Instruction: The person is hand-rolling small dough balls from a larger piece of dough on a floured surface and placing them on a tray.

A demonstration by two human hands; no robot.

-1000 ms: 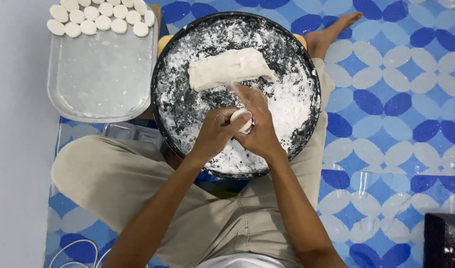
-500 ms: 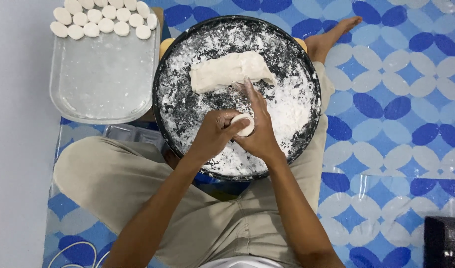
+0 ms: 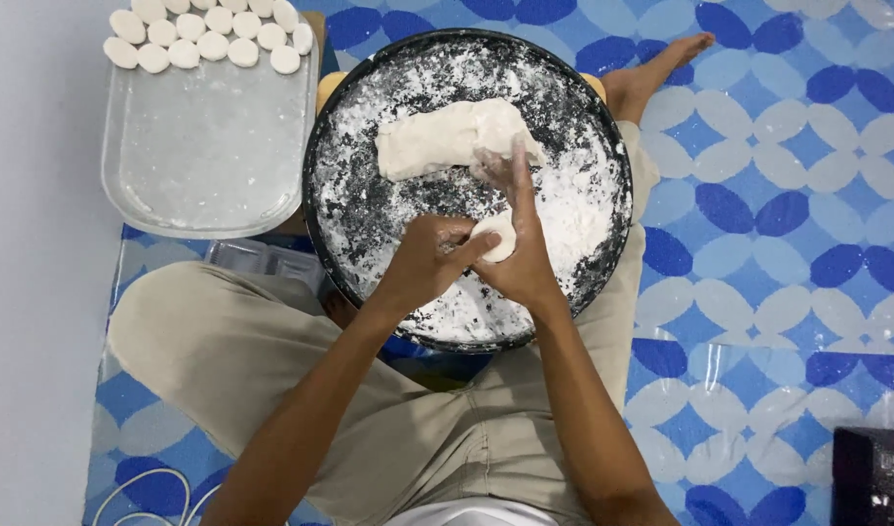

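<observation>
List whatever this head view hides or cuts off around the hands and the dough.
- Small dough piece: mostly covered by the left hand and right hand, so its full shape is hidden.
- Round dough pieces on the clear tray: the top row is cut by the upper edge, so the count is uncertain.
- Black pan: its near rim is covered by the forearms.
- Dark box: cut by the lower right corner.

Dough slab (image 3: 452, 136) blocks far side of round pan (image 3: 603, 282). Floured pan floor open left and right of it. Clear tray (image 3: 208, 156): near half bare, dough discs (image 3: 208, 34) at far edge.
</observation>
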